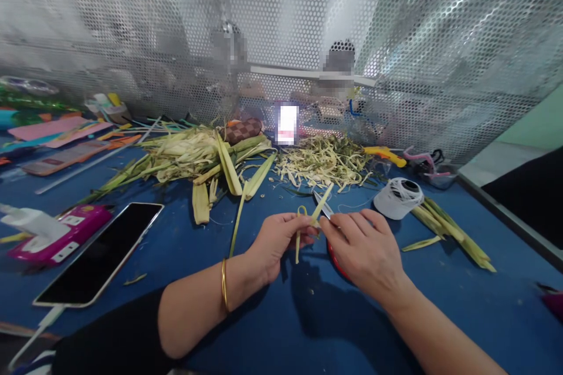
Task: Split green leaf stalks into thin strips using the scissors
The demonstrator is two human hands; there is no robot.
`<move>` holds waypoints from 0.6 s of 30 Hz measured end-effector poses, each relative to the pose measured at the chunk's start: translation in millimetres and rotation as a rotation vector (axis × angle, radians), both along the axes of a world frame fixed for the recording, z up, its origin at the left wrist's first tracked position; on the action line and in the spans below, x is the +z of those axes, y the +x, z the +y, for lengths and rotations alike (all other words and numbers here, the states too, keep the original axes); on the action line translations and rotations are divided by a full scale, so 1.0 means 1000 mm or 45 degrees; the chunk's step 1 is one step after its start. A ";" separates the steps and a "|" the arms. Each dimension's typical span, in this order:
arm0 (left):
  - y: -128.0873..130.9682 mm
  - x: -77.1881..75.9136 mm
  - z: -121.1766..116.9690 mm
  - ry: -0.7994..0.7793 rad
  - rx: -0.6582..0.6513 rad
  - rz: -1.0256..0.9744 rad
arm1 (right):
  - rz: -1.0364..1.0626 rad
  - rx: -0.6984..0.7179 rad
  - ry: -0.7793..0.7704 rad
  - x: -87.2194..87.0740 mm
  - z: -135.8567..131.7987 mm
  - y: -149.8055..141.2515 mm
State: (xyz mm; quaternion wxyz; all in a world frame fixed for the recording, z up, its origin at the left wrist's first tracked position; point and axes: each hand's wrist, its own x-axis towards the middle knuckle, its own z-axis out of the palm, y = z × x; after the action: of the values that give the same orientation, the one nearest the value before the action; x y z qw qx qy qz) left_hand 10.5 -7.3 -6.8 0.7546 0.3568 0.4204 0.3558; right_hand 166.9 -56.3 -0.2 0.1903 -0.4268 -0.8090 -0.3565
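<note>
My left hand [277,243] pinches a thin yellow-green palm leaf strip [308,220], which is looped at the top and hangs down between my two hands. My right hand [365,252] is closed around scissors [325,211] with a red handle; the blades poke out beside the strip's upper end. A gold bangle sits on my left wrist. Both hands hover just above the blue table [281,316].
A pile of palm leaves [193,158] and a heap of cut shreds [323,164] lie behind my hands. A white thread spool [398,196] and leaf strips [453,231] lie right; a phone [103,252] and pink pack [61,234] left. A perforated metal screen [440,58] backs the table.
</note>
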 end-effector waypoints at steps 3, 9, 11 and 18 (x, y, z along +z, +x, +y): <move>0.000 -0.001 0.000 0.009 -0.018 -0.025 | -0.012 -0.016 -0.015 -0.002 0.000 -0.003; 0.001 0.000 -0.002 0.042 -0.030 -0.059 | 0.117 -0.040 -0.091 -0.005 0.001 -0.007; 0.002 0.000 -0.004 0.050 -0.038 -0.097 | 0.169 -0.036 -0.113 -0.005 0.001 -0.007; 0.004 -0.002 -0.002 0.069 0.082 -0.131 | 0.090 0.009 -0.083 -0.011 -0.002 -0.010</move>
State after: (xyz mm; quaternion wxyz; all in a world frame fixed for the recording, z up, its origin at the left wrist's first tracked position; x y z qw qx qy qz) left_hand 14.3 -9.3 -8.8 0.7536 0.3446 0.3824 0.4089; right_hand 156.6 -58.4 -11.3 0.2059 -0.4422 -0.8145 -0.3142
